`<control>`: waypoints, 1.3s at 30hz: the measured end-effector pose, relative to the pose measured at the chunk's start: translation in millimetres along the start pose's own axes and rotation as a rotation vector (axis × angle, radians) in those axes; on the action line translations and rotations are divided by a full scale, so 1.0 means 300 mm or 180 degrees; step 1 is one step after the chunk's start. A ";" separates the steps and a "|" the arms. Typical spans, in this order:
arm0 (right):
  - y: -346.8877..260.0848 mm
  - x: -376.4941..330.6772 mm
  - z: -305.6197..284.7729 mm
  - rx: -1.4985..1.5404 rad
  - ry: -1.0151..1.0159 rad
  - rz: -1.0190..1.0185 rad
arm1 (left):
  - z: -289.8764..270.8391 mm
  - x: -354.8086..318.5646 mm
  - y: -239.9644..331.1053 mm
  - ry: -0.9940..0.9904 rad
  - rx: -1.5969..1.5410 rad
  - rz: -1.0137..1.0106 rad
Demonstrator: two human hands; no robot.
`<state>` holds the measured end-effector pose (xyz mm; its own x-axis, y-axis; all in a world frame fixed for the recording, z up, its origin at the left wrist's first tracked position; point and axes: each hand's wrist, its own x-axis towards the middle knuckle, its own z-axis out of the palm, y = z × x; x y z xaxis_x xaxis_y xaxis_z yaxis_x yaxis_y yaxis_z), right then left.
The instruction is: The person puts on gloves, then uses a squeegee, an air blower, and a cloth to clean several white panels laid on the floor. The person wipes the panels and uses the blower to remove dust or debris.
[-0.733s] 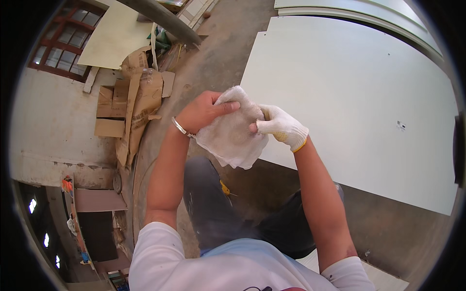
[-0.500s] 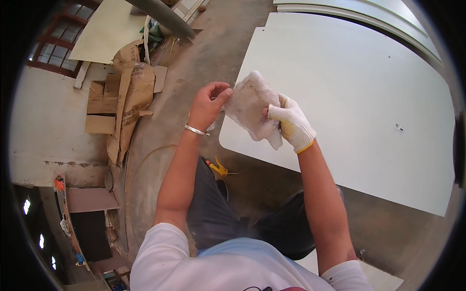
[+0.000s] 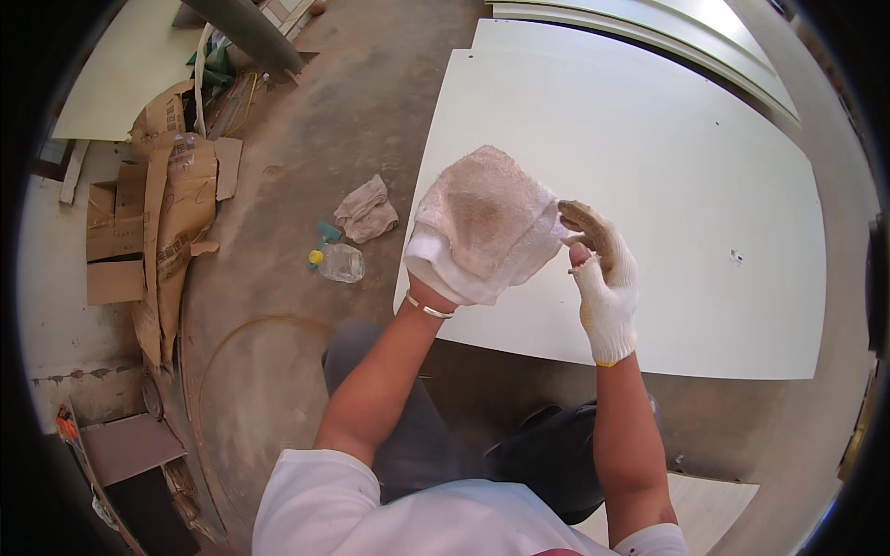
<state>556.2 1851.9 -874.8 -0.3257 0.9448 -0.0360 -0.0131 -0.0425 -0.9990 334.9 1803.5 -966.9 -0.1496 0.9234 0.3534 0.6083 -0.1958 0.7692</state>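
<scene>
A whitish, brown-stained cloth (image 3: pixel 482 218) is draped over my left hand (image 3: pixel 430 293), above the near left part of a large white panel (image 3: pixel 640 185). Only the wrist end of that hand shows below the cloth, with a silver bangle on the wrist; its fingers are hidden. My right hand (image 3: pixel 607 287) wears a white knitted glove, with the bare thumb tip poking out. Its fingers curve beside the cloth's right edge, fingertips at the fabric, and a gap shows between them and the thumb.
On the floor to the left lie a crumpled rag (image 3: pixel 367 209) and a clear bottle with a yellow cap (image 3: pixel 341 263). Flattened cardboard (image 3: pixel 185 204) leans by the left wall. A grey pole (image 3: pixel 246 32) stands behind, and more white panels (image 3: pixel 649 42) lie at the far right.
The cloth has passed from my right hand onto my left, which has moved right and under it. The right hand has shifted right and slightly down. The view has turned, revealing the rag and bottle.
</scene>
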 end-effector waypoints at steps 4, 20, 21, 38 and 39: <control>0.051 0.029 0.095 -0.2187 -0.0288 -0.1687 | 0.012 0.018 -0.087 -0.0104 -0.4071 -0.1302; 0.452 0.076 0.410 0.2788 0.0319 0.1759 | -0.061 -0.076 -0.043 -0.1183 -0.0634 -0.0425; 0.449 0.054 0.392 0.3601 0.0250 0.1697 | -0.067 -0.091 -0.021 -0.1065 -0.0203 -0.0038; 0.263 0.130 0.276 0.1588 0.1197 0.1640 | -0.612 -0.678 -0.755 0.1056 -0.0094 -0.3154; 0.265 0.136 0.280 0.1672 0.1124 0.1692 | -0.578 -0.719 -0.818 0.0892 -0.0089 -0.3614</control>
<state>462.5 1859.7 -953.6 -0.0980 0.7985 -0.5940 -0.4097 -0.5763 -0.7071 82.8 1595.0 -1139.5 -0.7651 0.4683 -0.4421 -0.0022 0.6845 0.7290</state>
